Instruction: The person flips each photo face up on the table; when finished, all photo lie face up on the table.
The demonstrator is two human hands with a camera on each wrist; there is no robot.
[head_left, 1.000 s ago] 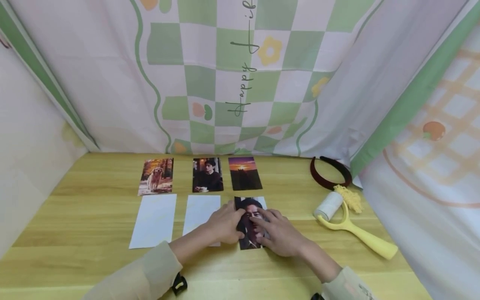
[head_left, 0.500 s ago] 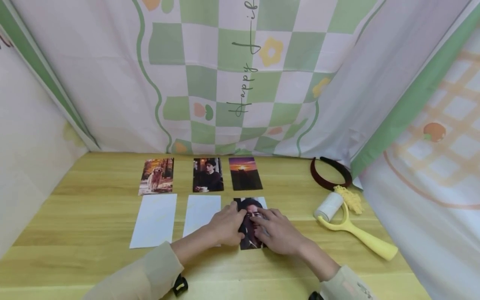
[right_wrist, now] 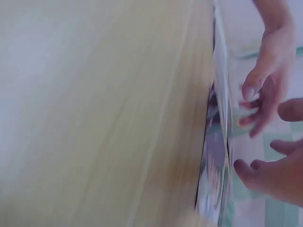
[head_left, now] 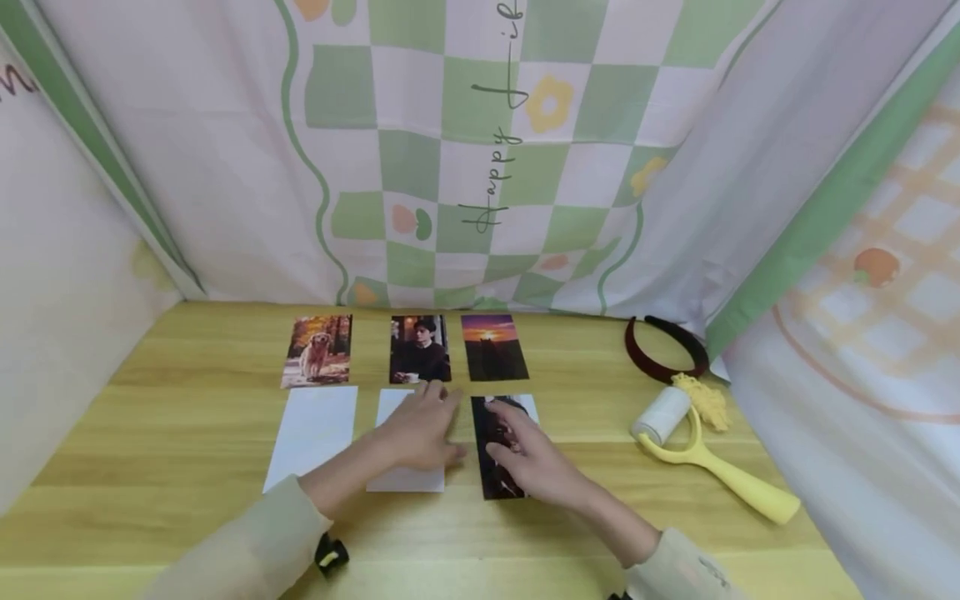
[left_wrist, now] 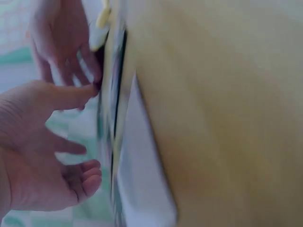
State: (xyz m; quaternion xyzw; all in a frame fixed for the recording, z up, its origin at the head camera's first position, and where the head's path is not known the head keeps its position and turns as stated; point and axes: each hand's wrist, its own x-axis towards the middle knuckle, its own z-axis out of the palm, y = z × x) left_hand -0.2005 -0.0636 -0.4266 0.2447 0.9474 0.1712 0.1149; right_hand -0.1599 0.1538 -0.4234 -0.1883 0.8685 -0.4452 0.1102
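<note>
A portrait photo card (head_left: 489,487) lies on the table at the right end of the near row. My right hand (head_left: 546,467) hovers over it with thumb and fingers spread, covering much of the picture. Left of that, my left hand (head_left: 420,429) is over the middle white card (head_left: 405,480), its fingers loose and holding nothing. Another white card (head_left: 311,437) lies farther left, its corner near my left sleeve. In the left wrist view both hands show above the cards with apart fingers; the right wrist view shows my left hand (right_wrist: 272,75) likewise raised.
Behind are a dog photo (head_left: 318,350), a photo of a seated person (head_left: 420,350) and a sunset photo (head_left: 495,348). At right lie a dark headband (head_left: 637,358), a white roller (head_left: 663,414) on a yellow handle (head_left: 750,489), and yellow yarn-like material (head_left: 703,402). A curtain (head_left: 480,167) hangs behind.
My left hand has left the portrait photo and shifted left over the middle white card. The right hand has moved slightly left across the portrait, its thumb and fingers now wider apart.
</note>
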